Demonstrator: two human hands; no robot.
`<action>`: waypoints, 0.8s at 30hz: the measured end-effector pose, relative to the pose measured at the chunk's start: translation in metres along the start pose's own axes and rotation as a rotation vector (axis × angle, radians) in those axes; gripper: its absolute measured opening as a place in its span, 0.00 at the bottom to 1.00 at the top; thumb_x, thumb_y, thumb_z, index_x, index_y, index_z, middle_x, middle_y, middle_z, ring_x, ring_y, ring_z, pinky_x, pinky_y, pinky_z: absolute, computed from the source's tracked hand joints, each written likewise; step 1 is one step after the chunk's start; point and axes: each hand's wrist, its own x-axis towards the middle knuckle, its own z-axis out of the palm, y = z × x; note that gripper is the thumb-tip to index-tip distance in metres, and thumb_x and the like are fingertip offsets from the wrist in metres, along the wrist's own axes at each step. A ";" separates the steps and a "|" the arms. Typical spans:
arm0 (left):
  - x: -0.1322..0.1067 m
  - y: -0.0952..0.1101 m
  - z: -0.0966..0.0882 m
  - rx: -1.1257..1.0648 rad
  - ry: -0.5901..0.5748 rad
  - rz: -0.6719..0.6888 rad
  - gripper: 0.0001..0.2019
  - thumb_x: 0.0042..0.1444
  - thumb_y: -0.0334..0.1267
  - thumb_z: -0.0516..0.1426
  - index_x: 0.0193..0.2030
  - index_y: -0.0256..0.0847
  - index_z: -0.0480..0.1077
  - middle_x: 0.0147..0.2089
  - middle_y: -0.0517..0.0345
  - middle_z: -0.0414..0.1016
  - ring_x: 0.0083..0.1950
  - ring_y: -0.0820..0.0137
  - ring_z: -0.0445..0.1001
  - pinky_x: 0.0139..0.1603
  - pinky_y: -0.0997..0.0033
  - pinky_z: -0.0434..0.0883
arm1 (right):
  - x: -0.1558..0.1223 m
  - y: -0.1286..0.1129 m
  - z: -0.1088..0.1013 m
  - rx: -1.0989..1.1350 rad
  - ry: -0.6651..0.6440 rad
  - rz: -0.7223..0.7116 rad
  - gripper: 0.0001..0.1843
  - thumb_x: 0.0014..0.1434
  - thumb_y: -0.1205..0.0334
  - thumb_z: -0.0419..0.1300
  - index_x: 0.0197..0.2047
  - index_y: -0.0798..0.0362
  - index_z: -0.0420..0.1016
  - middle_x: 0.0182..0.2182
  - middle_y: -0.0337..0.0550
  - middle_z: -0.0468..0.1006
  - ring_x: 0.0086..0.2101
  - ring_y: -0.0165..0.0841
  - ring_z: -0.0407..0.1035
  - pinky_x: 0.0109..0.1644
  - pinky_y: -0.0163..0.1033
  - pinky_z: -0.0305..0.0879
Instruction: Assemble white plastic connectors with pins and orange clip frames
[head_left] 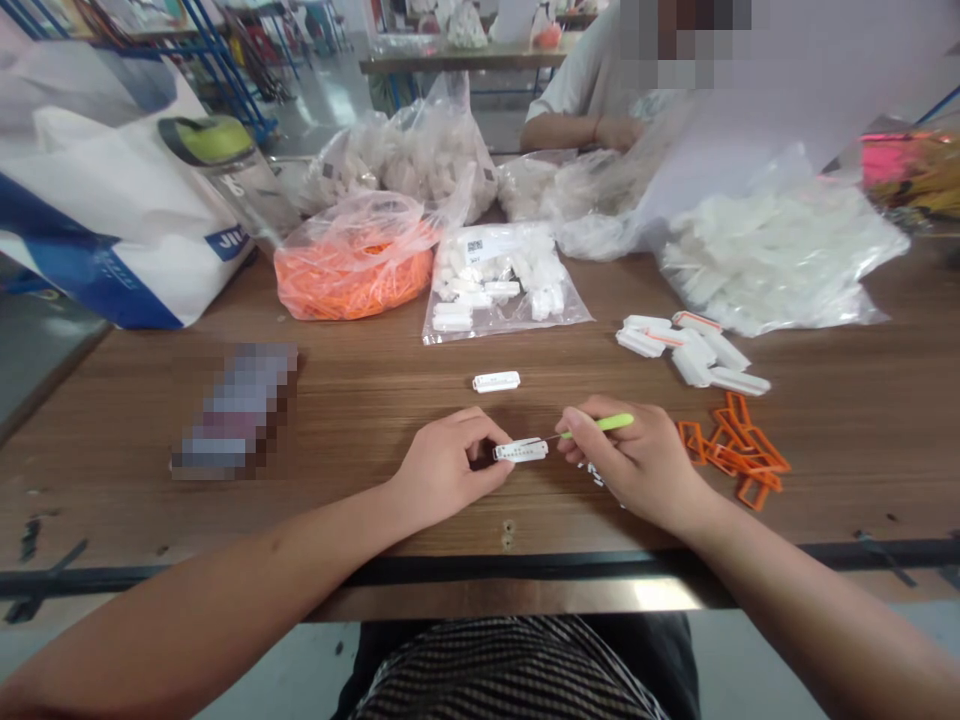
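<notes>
My left hand (457, 462) pinches the left end of a small white plastic connector housing (525, 451) just above the table. Tiny dark marks or holes run along its face. In my right hand (630, 455) is a thin pick with a light green handle (615, 422), and its fine metal tip reaches the top of the housing. A second white plastic piece (496, 382) lies a little beyond, touched by neither hand. Tiny white bits (592, 474) lie on the table beside my right fingers, partly hidden by them.
To the right lie orange rectangular frames (739, 445) and a heap of white pieces (694, 350). Bags of orange parts (356, 275) and white parts (491, 275) stand behind. A blurred flat object (238, 405) lies left. Across the table sits another person (577, 110).
</notes>
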 end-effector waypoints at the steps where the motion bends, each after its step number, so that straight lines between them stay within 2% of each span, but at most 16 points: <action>1: 0.000 0.000 0.000 -0.003 0.001 -0.004 0.05 0.53 0.35 0.60 0.36 0.41 0.76 0.28 0.62 0.67 0.27 0.75 0.63 0.29 0.73 0.62 | -0.001 -0.001 0.000 -0.032 -0.005 -0.020 0.18 0.66 0.57 0.53 0.27 0.52 0.74 0.21 0.38 0.78 0.22 0.28 0.72 0.30 0.35 0.68; 5: 0.001 0.000 0.000 0.001 0.010 0.002 0.05 0.53 0.35 0.60 0.36 0.41 0.76 0.27 0.63 0.67 0.27 0.74 0.63 0.29 0.73 0.63 | -0.002 -0.001 0.001 -0.064 -0.013 -0.038 0.17 0.65 0.57 0.53 0.27 0.51 0.75 0.22 0.38 0.78 0.23 0.28 0.71 0.30 0.36 0.68; 12: -0.001 -0.003 0.000 0.025 -0.004 0.028 0.04 0.54 0.36 0.59 0.36 0.41 0.75 0.27 0.63 0.65 0.27 0.74 0.64 0.31 0.72 0.63 | 0.004 0.003 0.001 0.267 0.157 0.224 0.17 0.62 0.54 0.56 0.27 0.54 0.75 0.18 0.40 0.77 0.18 0.28 0.71 0.21 0.32 0.68; 24: 0.000 -0.001 -0.001 0.024 0.001 0.022 0.04 0.54 0.36 0.59 0.35 0.41 0.75 0.27 0.63 0.65 0.27 0.74 0.64 0.30 0.73 0.62 | 0.004 0.004 0.003 0.251 0.107 0.178 0.18 0.62 0.53 0.57 0.27 0.54 0.75 0.19 0.41 0.77 0.18 0.27 0.71 0.21 0.32 0.69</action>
